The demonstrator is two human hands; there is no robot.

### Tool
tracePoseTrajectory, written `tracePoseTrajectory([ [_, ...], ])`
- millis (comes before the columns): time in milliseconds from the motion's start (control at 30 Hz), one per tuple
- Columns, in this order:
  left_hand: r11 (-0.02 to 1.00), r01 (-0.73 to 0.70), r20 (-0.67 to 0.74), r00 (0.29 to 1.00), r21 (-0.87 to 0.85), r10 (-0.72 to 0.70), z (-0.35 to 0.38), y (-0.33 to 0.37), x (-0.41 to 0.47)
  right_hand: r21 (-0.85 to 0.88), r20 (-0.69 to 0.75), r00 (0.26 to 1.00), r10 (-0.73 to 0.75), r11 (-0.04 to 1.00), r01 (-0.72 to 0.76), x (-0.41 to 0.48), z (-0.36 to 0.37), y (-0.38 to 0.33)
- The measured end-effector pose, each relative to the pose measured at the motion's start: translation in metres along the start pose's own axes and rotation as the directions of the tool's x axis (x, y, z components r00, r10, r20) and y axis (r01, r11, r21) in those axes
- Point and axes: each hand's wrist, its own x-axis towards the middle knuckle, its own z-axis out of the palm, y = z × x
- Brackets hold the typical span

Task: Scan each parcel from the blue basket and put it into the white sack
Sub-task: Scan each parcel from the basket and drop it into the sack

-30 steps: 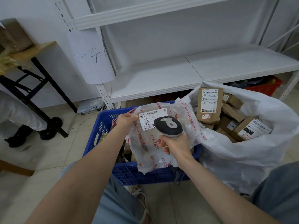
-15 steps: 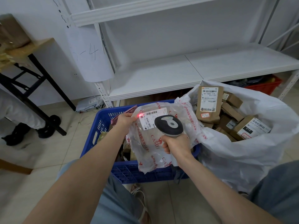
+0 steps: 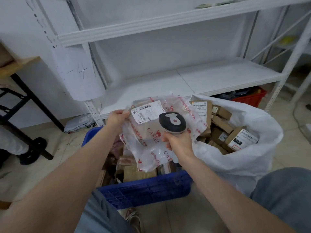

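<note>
Fingers of our left hand pinch the upper edge of the parcel above the blue basket, right hand curled round the scanner; bag looks light, limp, slick, so we judge a pinch beside its label safest for the white sack.

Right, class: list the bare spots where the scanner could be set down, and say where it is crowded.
Bare: the lower white shelf board behind the blue basket and white sack; floor tiles between the basket and the black table frame. Crowded: the basket, full of parcels, and the sack, packed with brown boxes.
</note>
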Motion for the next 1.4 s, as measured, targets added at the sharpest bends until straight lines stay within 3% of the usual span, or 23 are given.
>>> tracePoseTrajectory([
  [200,0.980,-0.192,0.143,0.972,0.045,0.184,0.087,0.061,-0.011,-0.035,-0.175,0.983,-0.060,0.998,0.055,0.041,-0.067,-0.023],
  [433,0.849,-0.340,0.280,0.930,0.405,0.239,0.213,0.078,-0.038,-0.023,-0.351,0.936,0.017,0.999,-0.027,0.080,-0.166,-0.021],
  [600,0.914,-0.276,0.390,0.909,0.298,0.147,0.299,0.090,-0.038,-0.075,-0.460,0.882,0.100,0.986,-0.150,0.109,-0.238,-0.018],
  [733,0.898,-0.318,0.591,0.802,0.304,0.084,0.325,0.088,-0.042,-0.033,-0.494,0.852,0.175,0.975,-0.220,0.124,-0.281,-0.012],
  [833,0.892,-0.259,0.669,0.741,0.370,-0.063,0.313,0.069,-0.028,-0.031,-0.520,0.828,0.209,0.964,-0.263,0.133,-0.299,0.001],
  [933,0.765,-0.392,0.628,0.778,0.510,-0.020,0.310,0.063,-0.017,-0.085,-0.580,0.781,0.232,0.936,-0.341,0.146,-0.309,0.007],
  [1033,0.492,-0.593,0.631,0.768,0.637,0.109,0.321,0.083,-0.015,-0.147,-0.601,0.760,0.249,0.900,-0.411,0.161,-0.322,0.011],
  [1100,0.391,-0.624,0.636,0.763,0.677,0.115,0.330,0.100,-0.014,-0.094,-0.545,0.783,0.300,0.906,-0.412,0.169,-0.329,0.018],
  [1267,0.315,-0.595,0.628,0.778,0.740,-0.006,0.352,0.116,-0.004,0.117,-0.345,0.852,0.394,0.919,-0.377,0.175,-0.331,0.039],
  [1400,0.255,-0.566,0.594,0.803,0.784,-0.047,0.364,0.128,-0.003,0.213,-0.355,0.891,0.283,0.952,-0.217,0.177,-0.328,0.035],
])
